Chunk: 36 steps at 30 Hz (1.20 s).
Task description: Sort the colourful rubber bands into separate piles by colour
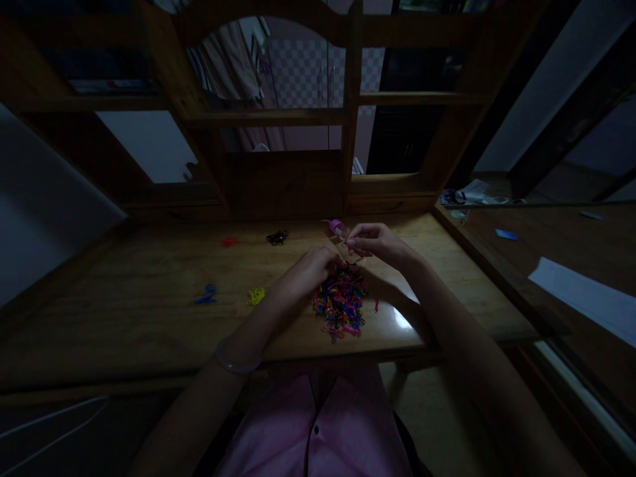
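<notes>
A heap of small, brightly coloured loop-like pieces (pixel 342 298) lies on the wooden desk in front of me; their exact kind is too small to tell. My left hand (pixel 322 262) is at the heap's upper left edge, its fingers curled together and their tips partly hidden. Slightly above and to the right, my right hand (pixel 375 244) is raised with thumb and forefinger pinched; whatever is between them is too dark to make out. Left of the heap sit a yellow cluster (pixel 256 296), a blue cluster (pixel 205 294), a black cluster (pixel 277 237) and a small red-orange cluster (pixel 229 242).
Just behind my hands lies a pink-topped object (pixel 336 226). One red piece (pixel 376 305) is apart, right of the heap. A wooden shelf unit (pixel 288 118) rises at the desk's back. On the right, a lower brown surface holds white paper (pixel 586 295) and a blue card (pixel 506 234).
</notes>
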Motion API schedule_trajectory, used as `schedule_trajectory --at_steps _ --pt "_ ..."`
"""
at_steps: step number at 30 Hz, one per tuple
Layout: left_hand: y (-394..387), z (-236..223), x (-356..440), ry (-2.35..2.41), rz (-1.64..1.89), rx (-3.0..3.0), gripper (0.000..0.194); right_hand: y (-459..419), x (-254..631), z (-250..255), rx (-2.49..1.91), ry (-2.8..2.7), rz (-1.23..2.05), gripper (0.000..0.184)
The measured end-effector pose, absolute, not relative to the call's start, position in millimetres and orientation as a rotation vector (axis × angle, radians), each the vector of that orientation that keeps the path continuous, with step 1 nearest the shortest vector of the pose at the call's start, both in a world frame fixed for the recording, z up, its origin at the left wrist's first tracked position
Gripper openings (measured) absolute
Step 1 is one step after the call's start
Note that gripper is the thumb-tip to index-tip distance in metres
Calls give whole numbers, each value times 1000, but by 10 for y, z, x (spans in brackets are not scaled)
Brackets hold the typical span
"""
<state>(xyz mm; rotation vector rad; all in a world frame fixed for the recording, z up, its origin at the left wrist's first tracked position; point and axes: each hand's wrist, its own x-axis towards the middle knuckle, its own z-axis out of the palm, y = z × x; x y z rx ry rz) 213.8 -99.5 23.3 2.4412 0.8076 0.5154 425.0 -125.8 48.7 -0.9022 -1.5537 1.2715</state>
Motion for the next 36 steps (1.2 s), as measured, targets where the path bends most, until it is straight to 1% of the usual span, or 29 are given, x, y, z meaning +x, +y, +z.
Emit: schedule_trajectory --at_steps 3,9,14,17,23,29,36 --pt "-1010 254 2122 841 498 2459 23 -1261 4250 488 -893 -1551 1281 21" --pt "-1001 292 2029 779 561 2412 18 -1266 4253 492 -892 -1551 1285 20" --pt "-979 308 1973 827 616 2164 17 -1262 4252 482 -883 -1554 1297 20" --pt "-1028 411 1957 864 694 1989 17 -1263 4253 469 -895 -1551 1306 19" --pt "-1237 580 1820 929 768 1844 18 -1290 4257 482 -980 -1579 1272 23" --pt "-1467 467 1393 1126 809 1765 20 -1312 4229 508 -997 -1577 1274 26" --pt "-1624 249 863 1442 963 2082 19 -1302 4222 477 -1016 -1584 1310 28"
